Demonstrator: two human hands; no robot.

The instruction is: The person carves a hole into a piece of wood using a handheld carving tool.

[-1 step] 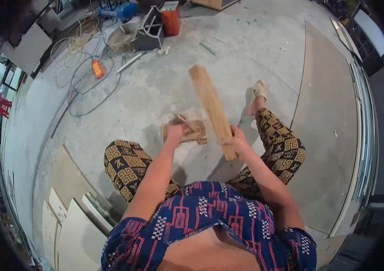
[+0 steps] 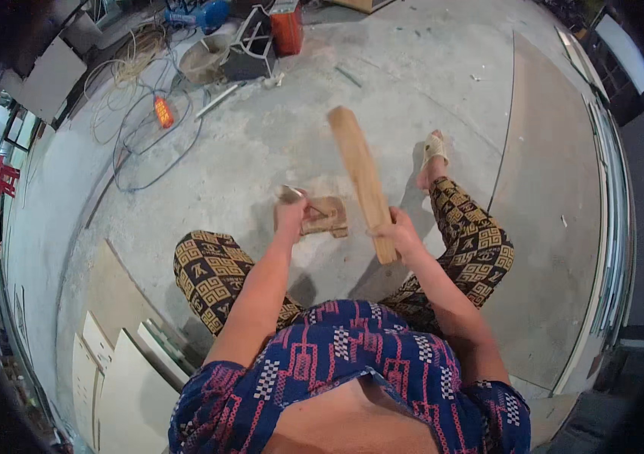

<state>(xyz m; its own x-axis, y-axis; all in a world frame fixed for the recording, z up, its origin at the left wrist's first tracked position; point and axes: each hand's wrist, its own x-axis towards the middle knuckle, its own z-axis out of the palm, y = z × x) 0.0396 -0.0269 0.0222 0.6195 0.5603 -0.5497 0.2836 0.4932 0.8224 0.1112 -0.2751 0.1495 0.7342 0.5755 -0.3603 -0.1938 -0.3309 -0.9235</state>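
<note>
Closed round the lower end of a long wooden board (image 2: 362,170) is my right hand (image 2: 397,231). The board tilts up and leftward, its far end raised above the floor. My left hand (image 2: 289,219) grips a tool with a shiny metal end (image 2: 290,194); its kind is blurred and partly hidden by my fingers. Just beside and under that hand, a small brown wooden block (image 2: 329,219) with a notched edge lies on the floor. The board and the block are apart.
My legs spread either side of the block. Thin sheets (image 2: 129,386) lie at the left, with a large flat panel (image 2: 545,227) at the right. Farther off are an orange power strip (image 2: 163,112) with loose cables, a dark tool caddy (image 2: 250,57) and a red box (image 2: 286,28).
The board's raised end has shifted slightly right and up. My left hand has turned a little, and the tool's metal end shows more clearly beside the block.
</note>
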